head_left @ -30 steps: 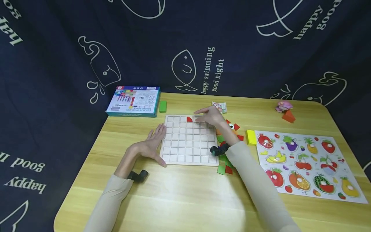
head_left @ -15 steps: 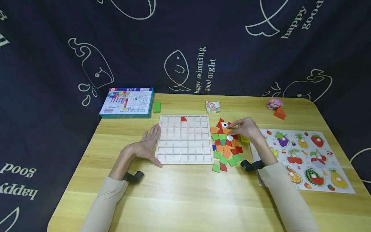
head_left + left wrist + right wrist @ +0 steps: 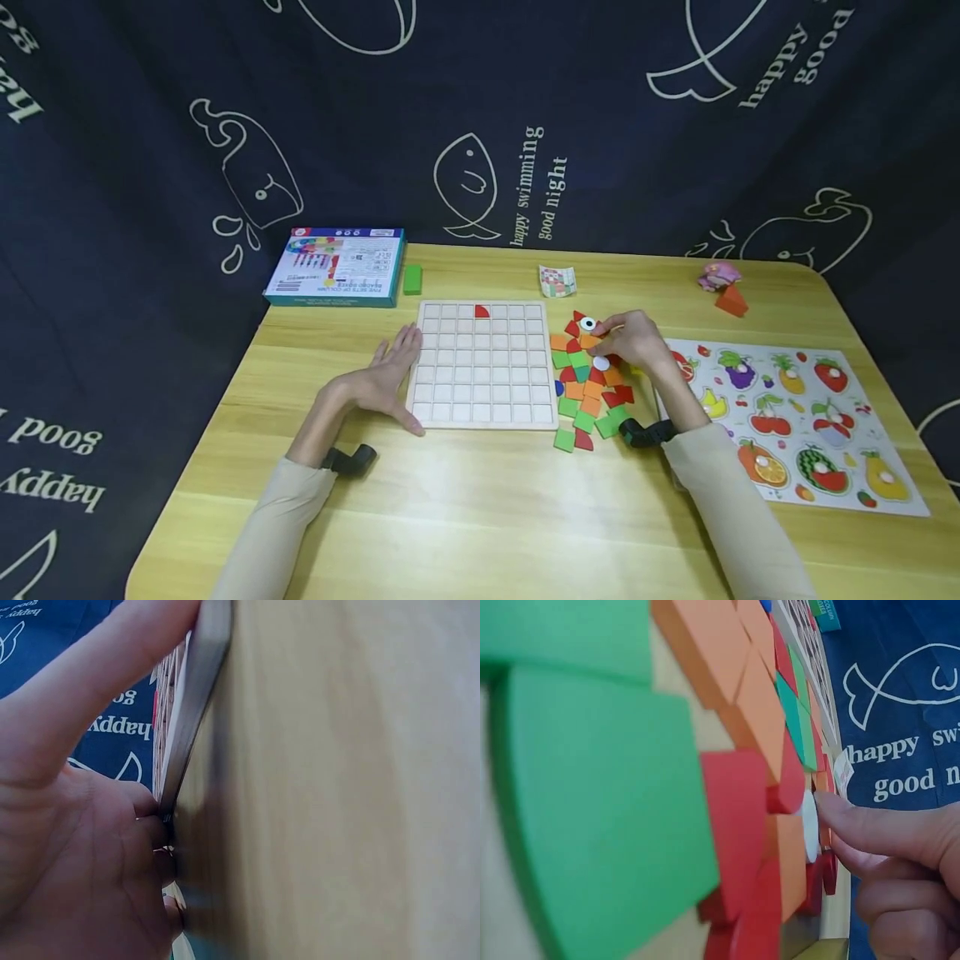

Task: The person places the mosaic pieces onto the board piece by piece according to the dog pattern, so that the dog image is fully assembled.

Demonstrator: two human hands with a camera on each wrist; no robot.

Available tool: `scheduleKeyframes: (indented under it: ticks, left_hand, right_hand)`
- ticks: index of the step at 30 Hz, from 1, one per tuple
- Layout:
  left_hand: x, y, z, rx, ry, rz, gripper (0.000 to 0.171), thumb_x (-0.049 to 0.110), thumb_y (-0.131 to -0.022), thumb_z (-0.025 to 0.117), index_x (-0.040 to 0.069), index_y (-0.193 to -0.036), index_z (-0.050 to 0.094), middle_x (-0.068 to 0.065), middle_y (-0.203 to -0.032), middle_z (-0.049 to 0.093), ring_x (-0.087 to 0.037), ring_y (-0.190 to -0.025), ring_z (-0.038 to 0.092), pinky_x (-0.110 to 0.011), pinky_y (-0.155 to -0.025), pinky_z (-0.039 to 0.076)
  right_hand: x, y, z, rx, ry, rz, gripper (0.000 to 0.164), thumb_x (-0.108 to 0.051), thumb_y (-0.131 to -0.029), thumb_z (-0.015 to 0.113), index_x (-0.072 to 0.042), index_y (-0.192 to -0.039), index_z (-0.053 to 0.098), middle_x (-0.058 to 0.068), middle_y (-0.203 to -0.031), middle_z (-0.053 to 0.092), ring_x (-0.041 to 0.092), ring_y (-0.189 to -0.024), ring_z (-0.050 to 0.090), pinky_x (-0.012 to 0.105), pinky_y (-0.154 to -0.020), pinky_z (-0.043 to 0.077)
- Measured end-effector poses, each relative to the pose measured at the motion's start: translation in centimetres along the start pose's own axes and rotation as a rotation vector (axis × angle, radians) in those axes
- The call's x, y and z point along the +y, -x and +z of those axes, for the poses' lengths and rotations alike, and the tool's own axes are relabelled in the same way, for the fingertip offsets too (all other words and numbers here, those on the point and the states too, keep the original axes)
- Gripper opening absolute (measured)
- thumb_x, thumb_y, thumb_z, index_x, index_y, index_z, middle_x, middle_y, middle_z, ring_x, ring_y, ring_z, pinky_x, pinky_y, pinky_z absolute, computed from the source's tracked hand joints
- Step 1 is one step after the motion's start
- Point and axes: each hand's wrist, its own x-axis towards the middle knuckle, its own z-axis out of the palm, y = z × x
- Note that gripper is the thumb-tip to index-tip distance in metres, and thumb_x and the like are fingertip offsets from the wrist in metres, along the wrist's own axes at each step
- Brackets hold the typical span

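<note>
A white square grid board (image 3: pixel 480 367) lies on the table, a red quarter-round piece (image 3: pixel 482 312) in its far row. My left hand (image 3: pixel 378 379) rests along the board's left edge, thumb and fingers spread; in the left wrist view the thumb (image 3: pixel 97 675) reaches the board's rim (image 3: pixel 199 690). My right hand (image 3: pixel 633 340) is at a pile of coloured pieces right of the board. Its thumb and forefinger are beside an orange piece (image 3: pixel 590 341) and a white disc (image 3: pixel 810 825). Whether they pinch a piece is unclear. Green pieces (image 3: pixel 607 817) fill the right wrist view's near side.
A fruit puzzle board (image 3: pixel 795 425) lies at the right. Behind the grid board are a printed card (image 3: pixel 557 282), a green block (image 3: pixel 412 280) and a blue-edged box (image 3: pixel 337 267). A pink toy (image 3: pixel 718 276) and an orange block (image 3: pixel 731 301) sit at the far right.
My right hand has moved from the board's far row to the pile on the right, lingering there over the last half second. My left hand has stayed at the board's edge.
</note>
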Motion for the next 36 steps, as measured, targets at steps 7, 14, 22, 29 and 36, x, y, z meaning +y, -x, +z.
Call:
scheduleKeyframes:
  ticks: [7, 14, 22, 29, 36]
  left_hand:
    - [0.1, 0.0, -0.1, -0.003, -0.003, -0.004, 0.153, 0.060, -0.056, 0.085, 0.000, -0.150, -0.019, -0.016, -0.157, -0.030, -0.030, -0.148, -0.025, -0.055, -0.120, -0.012]
    - [-0.1, -0.1, -0.1, -0.007, -0.002, -0.009, 0.153, 0.062, -0.055, 0.084, 0.002, -0.150, -0.020, -0.016, -0.157, -0.031, -0.029, -0.147, -0.026, -0.054, -0.121, -0.013]
    - [0.0, -0.2, 0.1, -0.001, 0.009, -0.010, 0.153, 0.060, -0.055, 0.085, 0.002, -0.150, -0.019, -0.015, -0.157, -0.030, -0.029, -0.147, -0.026, -0.054, -0.121, -0.013]
    - [0.1, -0.4, 0.1, 0.005, 0.015, 0.000, 0.153, 0.059, -0.055, 0.086, 0.002, -0.151, -0.018, -0.016, -0.158, -0.029, -0.029, -0.148, -0.025, -0.055, -0.121, -0.012]
    - [0.1, -0.1, -0.1, -0.002, 0.010, -0.015, 0.153, 0.060, -0.055, 0.086, 0.002, -0.150, -0.019, -0.015, -0.158, -0.029, -0.028, -0.147, -0.026, -0.054, -0.121, -0.012]
  right_hand:
    - [0.1, -0.4, -0.1, 0.006, 0.049, -0.081, 0.028, -0.021, -0.085, 0.074, -0.002, -0.106, 0.069, -0.003, -0.059, 0.030, 0.016, -0.056, 0.029, 0.026, -0.051, 0.026]
    - [-2.7, -1.0, 1.5, 0.026, -0.051, -0.132, 0.029, -0.027, -0.082, 0.077, -0.007, -0.104, 0.072, -0.002, -0.058, 0.033, 0.017, -0.054, 0.031, 0.027, -0.048, 0.025]
    - [-11.2, -3.1, 7.3, -0.055, -0.054, -0.272, 0.024, -0.019, -0.077, 0.081, -0.007, -0.097, 0.075, 0.011, -0.114, 0.065, 0.021, -0.087, 0.049, 0.034, -0.074, 0.045]
    - [-13.9, -5.3, 10.7, -0.033, -0.042, -0.261, 0.021, -0.014, -0.078, 0.080, -0.007, -0.096, 0.073, 0.010, -0.113, 0.068, 0.019, -0.080, 0.056, 0.036, -0.088, 0.050]
    - [-13.5, -6.4, 11.2, -0.045, -0.117, -0.242, 0.022, -0.012, -0.075, 0.082, -0.010, -0.096, 0.077, 0.007, -0.116, 0.069, 0.019, -0.065, 0.045, 0.031, -0.072, 0.044]
